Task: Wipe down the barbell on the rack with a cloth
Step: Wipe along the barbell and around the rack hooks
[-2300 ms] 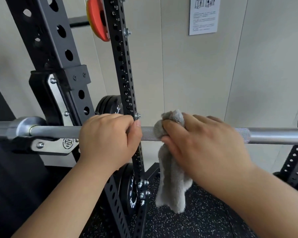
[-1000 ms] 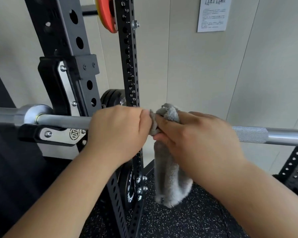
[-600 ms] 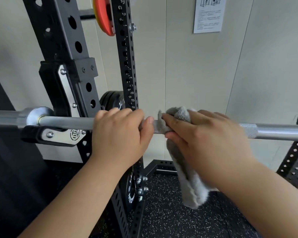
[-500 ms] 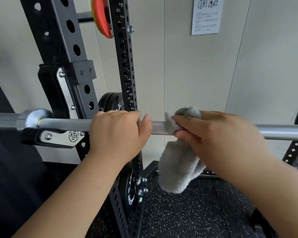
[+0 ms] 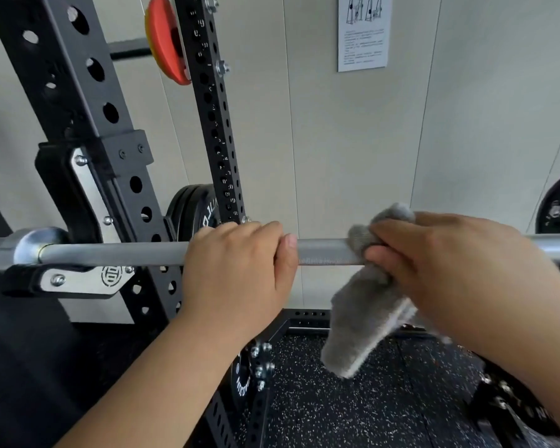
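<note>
Steel, bare and grey, runs across our view: the barbell [image 5: 110, 253] lies level on the rack [image 5: 88, 101]. Its left part rests in a black hook [image 5: 78, 279] faced with a silver plate, and its right part passes out of sight at the edge. Our left hand [image 5: 240, 270] is curled over the shaft from above and grips it just right of the upright. Our right hand [image 5: 450, 270] is closed round the grey cloth [image 5: 359, 324], bunching it against the bar. A short stretch of knurled shaft shows bare between the two hands, and the loose end of the cloth hangs below the bar, slanting down to the left.

We judge the bar heavy and rigid. It should not bend or shift under a wipe, though it may roll in the hook, so a steadying grip on the shaft makes sense. The smooth stretches should let the cloth slide, while the knurling will likely drag at the pile. The cloth looks soft, thick and light, easy to wrap round the shaft. We think it best held as a wad in the palm, with the tail kept from snagging on the rack.

Of containers we see none. The nearest thing to one is the hook, which cradles only the bar. Black plates [image 5: 191, 211] sit behind the upright, and an orange plate [image 5: 165, 40] sits higher up
</note>
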The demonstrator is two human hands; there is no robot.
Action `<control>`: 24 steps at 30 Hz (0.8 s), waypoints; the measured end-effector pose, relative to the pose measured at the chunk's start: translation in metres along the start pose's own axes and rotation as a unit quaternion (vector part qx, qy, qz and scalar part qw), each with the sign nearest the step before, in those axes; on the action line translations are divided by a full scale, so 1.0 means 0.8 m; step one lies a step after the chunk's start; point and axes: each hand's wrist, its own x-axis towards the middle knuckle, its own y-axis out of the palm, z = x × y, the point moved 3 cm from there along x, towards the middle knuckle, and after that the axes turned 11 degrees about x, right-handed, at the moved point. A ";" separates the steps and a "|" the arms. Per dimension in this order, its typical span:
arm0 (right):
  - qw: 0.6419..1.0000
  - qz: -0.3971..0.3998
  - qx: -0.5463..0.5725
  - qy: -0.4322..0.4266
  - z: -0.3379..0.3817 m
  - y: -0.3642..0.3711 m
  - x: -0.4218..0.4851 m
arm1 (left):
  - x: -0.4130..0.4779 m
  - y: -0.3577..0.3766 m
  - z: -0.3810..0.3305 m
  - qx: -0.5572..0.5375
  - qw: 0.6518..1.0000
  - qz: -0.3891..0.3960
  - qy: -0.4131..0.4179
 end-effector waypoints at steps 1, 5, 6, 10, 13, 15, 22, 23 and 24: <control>1.000 -0.014 0.004 0.009 -0.003 -0.004 -0.002 | 0.001 0.000 0.002 0.003 1.000 -0.004 -0.002; 0.999 -0.027 -0.033 0.017 0.020 0.020 0.013 | 0.009 -0.001 0.000 0.009 1.000 0.012 -0.012; 0.999 -0.032 -0.032 0.006 0.024 0.029 0.014 | 0.011 -0.002 0.000 0.010 1.000 0.021 -0.015; 1.000 0.000 -0.025 -0.011 0.009 0.021 0.008 | 0.017 -0.001 0.001 0.019 0.995 0.099 -0.016; 0.999 0.011 -0.020 0.033 -0.016 -0.005 -0.003 | 0.024 -0.004 0.002 0.019 0.993 0.114 -0.019; 0.998 -0.012 -0.032 0.045 -0.013 -0.004 0.001 | 0.023 -0.004 0.002 0.029 0.993 0.115 -0.025; 0.999 -0.004 -0.030 -0.027 0.010 0.024 0.014 | 0.035 -0.009 0.001 0.004 0.983 0.184 -0.023; 1.000 0.003 -0.024 -0.018 -0.004 0.017 0.006 | 0.041 -0.009 0.003 -0.007 0.977 0.212 -0.026; 1.000 0.000 -0.016 -0.005 -0.019 0.006 -0.002 | 0.045 -0.008 0.004 -0.014 0.971 0.235 -0.031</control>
